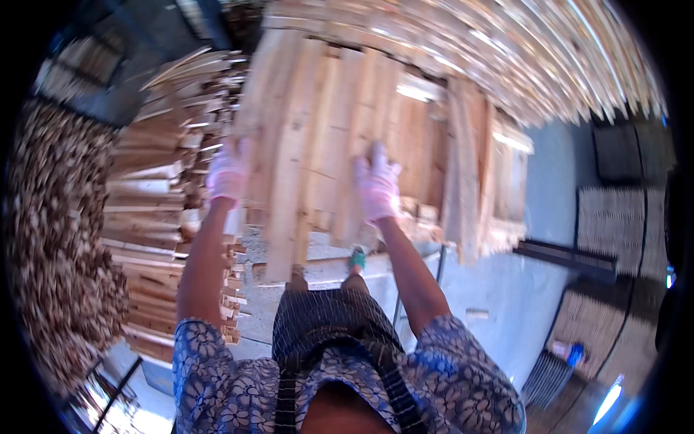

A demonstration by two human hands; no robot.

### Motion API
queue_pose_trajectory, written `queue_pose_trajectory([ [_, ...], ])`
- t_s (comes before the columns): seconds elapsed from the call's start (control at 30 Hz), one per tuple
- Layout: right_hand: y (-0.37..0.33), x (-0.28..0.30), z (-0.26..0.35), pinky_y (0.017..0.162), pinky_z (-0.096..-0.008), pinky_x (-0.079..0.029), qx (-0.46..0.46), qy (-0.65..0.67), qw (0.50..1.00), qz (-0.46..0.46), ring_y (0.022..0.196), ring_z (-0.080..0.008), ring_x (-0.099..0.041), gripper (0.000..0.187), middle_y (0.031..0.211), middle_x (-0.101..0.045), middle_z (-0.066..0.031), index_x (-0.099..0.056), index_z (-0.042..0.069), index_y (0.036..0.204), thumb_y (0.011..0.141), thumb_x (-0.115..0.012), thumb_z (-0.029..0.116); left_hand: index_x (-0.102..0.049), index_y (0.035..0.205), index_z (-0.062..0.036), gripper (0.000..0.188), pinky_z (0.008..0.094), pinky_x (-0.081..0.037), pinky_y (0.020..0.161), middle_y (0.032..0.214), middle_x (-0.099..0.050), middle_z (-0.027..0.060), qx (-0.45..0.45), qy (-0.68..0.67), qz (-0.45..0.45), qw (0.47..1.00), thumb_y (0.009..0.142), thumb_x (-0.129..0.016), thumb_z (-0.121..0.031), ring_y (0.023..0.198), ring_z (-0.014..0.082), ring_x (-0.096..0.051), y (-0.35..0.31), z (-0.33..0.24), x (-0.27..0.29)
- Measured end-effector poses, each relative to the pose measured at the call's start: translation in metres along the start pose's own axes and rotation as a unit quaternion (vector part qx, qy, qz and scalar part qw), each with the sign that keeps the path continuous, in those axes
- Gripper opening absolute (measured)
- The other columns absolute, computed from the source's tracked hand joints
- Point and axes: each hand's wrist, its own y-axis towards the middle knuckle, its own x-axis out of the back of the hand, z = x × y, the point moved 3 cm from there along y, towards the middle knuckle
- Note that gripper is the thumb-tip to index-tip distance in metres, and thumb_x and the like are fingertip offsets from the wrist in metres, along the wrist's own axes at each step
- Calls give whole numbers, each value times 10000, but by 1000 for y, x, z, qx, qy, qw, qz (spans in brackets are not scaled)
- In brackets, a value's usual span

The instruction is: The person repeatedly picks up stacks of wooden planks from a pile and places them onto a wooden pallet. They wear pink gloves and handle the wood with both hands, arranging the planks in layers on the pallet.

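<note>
Several long, pale wooden boards lie side by side in front of me, their near ends uneven. My right hand, in a pinkish-white glove, rests on the boards with its fingers spread. At the left edge of the row is my left hand, gloved alike; its fingers look stretched along the outermost board, though they are blurred. To the right of my right hand, a loose greyish board lies over the wood beneath, tilted slightly. Undersides of the boards are hidden.
A stack of boards stands close on my left, beside a large pile of wood pieces. Long slats are stacked at the far side. Bundled wood stacks stand at the right, past the blue-grey floor.
</note>
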Motion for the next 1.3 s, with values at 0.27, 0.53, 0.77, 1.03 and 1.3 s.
queue_pose_trajectory([
  [0.27,62,117,-70,973,-583,-396,107,-256,958,-73,1237,-411,-487,737,1336,-520,-219,-508,214,1428,821,-720,574,-379,1519,-106,674,476,-378,1143,1535,-409,242,81,11,-106,991,986,-563,-475,1430,342,-396,-4,-98,71],
  [0.53,92,186,-196,1019,-566,-456,-1,-131,986,-101,1241,-435,-553,769,1286,-554,-241,-301,332,1560,902,-664,495,-427,1517,-111,672,433,-364,1178,1542,-451,191,-178,-354,138,908,968,-600,-459,1419,359,-444,-67,-389,19],
  [0.77,93,216,-229,1024,-545,-471,-71,-214,972,-65,1282,-441,-506,824,1372,-468,-248,-220,294,1595,918,-663,448,-111,1625,-142,1084,500,-445,1107,1518,-297,407,34,-253,188,949,827,-761,-484,1347,522,-450,-43,-562,-17],
  [1.03,131,227,-297,1079,-491,-444,19,7,998,-66,1266,-438,-510,929,1366,-452,-248,-284,278,1596,812,-774,363,-248,1580,-155,898,478,-474,1066,1355,-471,273,49,-337,154,928,839,-712,-361,1277,455,-522,-42,-515,-5],
  [1.3,77,158,-172,1066,-468,-461,78,123,989,-4,1287,-429,-520,941,1362,-463,-276,-302,273,1597,800,-801,296,-538,1280,-70,427,588,-410,1007,1308,-499,200,-64,108,-187,974,866,-591,-161,1260,416,-477,-25,-392,-71],
])
